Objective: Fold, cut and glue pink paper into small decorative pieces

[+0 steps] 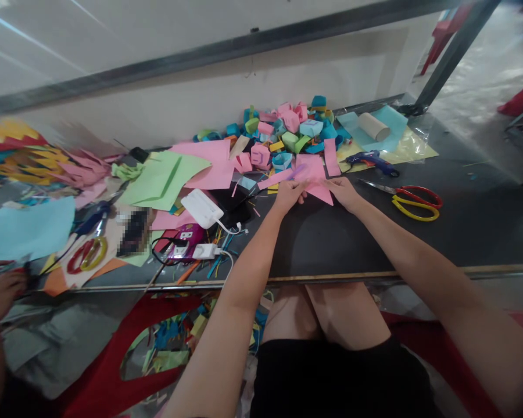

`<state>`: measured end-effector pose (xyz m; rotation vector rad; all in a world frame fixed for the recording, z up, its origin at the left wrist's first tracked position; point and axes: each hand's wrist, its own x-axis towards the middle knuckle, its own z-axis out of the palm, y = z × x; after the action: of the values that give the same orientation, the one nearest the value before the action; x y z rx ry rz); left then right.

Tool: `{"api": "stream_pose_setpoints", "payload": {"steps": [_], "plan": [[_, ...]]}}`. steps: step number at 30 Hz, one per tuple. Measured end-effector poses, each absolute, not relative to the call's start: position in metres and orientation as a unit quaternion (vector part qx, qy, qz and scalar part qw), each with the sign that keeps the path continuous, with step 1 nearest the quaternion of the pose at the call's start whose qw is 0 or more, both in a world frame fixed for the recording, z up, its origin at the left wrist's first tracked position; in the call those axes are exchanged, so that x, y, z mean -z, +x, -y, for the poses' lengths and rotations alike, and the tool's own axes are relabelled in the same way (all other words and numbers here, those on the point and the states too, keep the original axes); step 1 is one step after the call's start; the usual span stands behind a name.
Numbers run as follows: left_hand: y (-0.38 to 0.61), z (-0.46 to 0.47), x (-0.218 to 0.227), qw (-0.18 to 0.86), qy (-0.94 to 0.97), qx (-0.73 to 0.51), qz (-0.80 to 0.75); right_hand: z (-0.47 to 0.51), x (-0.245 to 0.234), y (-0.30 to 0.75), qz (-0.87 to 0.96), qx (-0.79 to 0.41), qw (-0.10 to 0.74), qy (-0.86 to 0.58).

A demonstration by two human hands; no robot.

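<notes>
Both my hands rest on a small pink paper sheet (pixel 319 190) lying on the dark table (pixel 462 232). My left hand (pixel 289 193) pinches the paper's left edge with fingers closed. My right hand (pixel 343 190) presses and grips the right corner. The pink sheet is partly folded into a pointed shape between them. A pink paper strip (pixel 276 179) lies just left of the fingers.
A heap of folded coloured paper boxes (pixel 287 130) sits behind the hands. Red-and-yellow scissors (pixel 412 201) and a blue glue gun (pixel 372 160) lie right. Green paper (pixel 161 180), a white power bank (pixel 203 208) and cables lie left. Another person's hand (pixel 0 290) is at far left.
</notes>
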<state>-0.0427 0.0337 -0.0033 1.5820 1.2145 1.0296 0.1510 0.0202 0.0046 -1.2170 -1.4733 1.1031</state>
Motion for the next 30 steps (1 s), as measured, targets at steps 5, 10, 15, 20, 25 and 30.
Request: {"api": "stream_pose_setpoints", "payload": {"steps": [5, 10, 15, 20, 25, 30], "plan": [[-0.040, -0.032, -0.001, 0.452, 0.610, -0.425, -0.493, -0.017, -0.008, 0.151, 0.590, -0.467, 0.431, -0.499], [-0.042, -0.037, -0.008, 0.520, 0.523, -0.454, -0.500, -0.016, -0.013, 0.150, 0.586, -0.487, 0.430, -0.485], [-0.045, -0.038, -0.010, 0.533, 0.521, -0.456, -0.487, -0.017, -0.012, 0.150, 0.609, -0.470, 0.417, -0.484], [-0.047, -0.037, -0.007, 0.525, 0.557, -0.456, -0.454, -0.015, -0.013, 0.152, 0.637, -0.446, 0.404, -0.481], [-0.045, -0.035, -0.009, 0.516, 0.565, -0.427, -0.482, -0.014, -0.013, 0.152, 0.647, -0.445, 0.405, -0.469], [-0.044, -0.029, -0.013, 0.497, 0.638, -0.357, -0.468, -0.016, -0.009, 0.150, 0.599, -0.462, 0.427, -0.495]]}}
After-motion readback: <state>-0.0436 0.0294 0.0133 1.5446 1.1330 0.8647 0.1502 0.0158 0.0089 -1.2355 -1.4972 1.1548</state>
